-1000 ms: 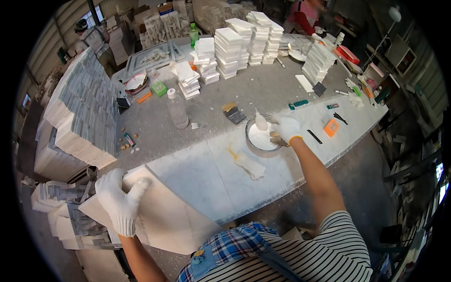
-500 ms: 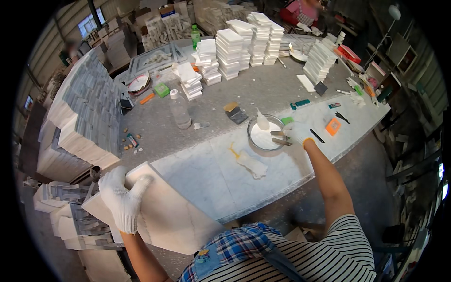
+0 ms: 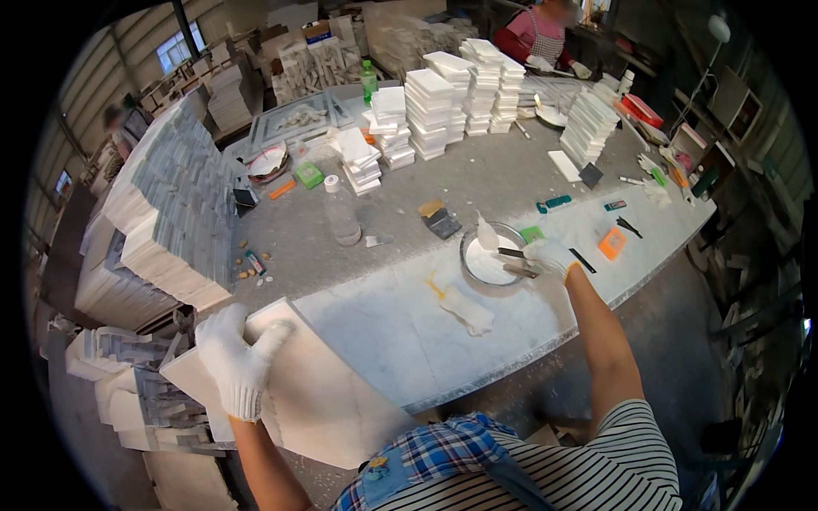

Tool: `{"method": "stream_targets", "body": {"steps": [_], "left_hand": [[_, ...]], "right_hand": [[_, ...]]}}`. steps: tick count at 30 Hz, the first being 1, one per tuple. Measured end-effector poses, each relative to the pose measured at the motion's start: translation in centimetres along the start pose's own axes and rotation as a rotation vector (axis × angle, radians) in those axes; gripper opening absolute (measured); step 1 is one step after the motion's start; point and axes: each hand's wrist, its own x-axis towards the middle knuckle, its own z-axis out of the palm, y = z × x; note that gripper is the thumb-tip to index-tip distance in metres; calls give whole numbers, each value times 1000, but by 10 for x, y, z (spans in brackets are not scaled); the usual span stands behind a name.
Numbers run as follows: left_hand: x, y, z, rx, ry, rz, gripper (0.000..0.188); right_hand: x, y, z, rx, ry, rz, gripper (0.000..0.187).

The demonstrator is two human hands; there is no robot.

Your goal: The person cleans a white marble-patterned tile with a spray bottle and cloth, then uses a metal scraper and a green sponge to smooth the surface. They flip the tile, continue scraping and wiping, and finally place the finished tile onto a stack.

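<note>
In a white knitted glove, my left hand (image 3: 234, 358) grips the upper edge of a pale marble slab (image 3: 319, 404), thumb on its near face. The slab is tilted against the front of the bench. My right hand (image 3: 550, 257), also gloved, is closed on two flat-bladed putty knives (image 3: 520, 272). Their blades reach over a round metal bowl (image 3: 465, 258) of white paste (image 3: 484, 267). A white, paste-coated thing (image 3: 486, 234) leans in the bowl; its kind is unclear. Left of the bowl lies a crumpled white glove (image 3: 467, 312) with a yellow cuff.
Stacked stone strips (image 3: 175, 213) form a wall at left. White tile stacks (image 3: 429, 106) stand at the back. A clear bottle (image 3: 342, 213), an orange box (image 3: 612, 244) and a dark blade (image 3: 583, 260) lie about. Across the bench is another person (image 3: 545, 43).
My view has shifted slightly, so the scene sits lower and further right. Both my hands keep their grips. The person across the bench has moved their hands.
</note>
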Motion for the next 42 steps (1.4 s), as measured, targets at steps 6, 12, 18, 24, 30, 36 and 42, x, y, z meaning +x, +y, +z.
{"method": "stream_targets", "body": {"steps": [6, 12, 18, 24, 30, 36, 42], "left_hand": [[-3, -5, -8, 48, -65, -9, 68], [3, -1, -12, 142, -115, -5, 64], [3, 1, -16, 128, -161, -77, 63], [5, 5, -17, 153, -165, -62, 62], [4, 3, -16, 155, -152, -56, 62], [3, 3, -15, 146, -123, -33, 61], [3, 2, -12, 113, -72, -21, 63]], "right_hand": [[-49, -83, 49, 234, -1, -16, 11], [-113, -193, 132, 325, -221, -133, 19], [-150, -263, 204, 139, -373, -326, 28], [-160, -286, 234, 254, -518, -272, 33], [-166, -299, 241, 187, -531, -317, 33], [-167, -300, 243, 169, -527, -354, 32], [-165, -301, 243, 120, -496, -366, 31]]}}
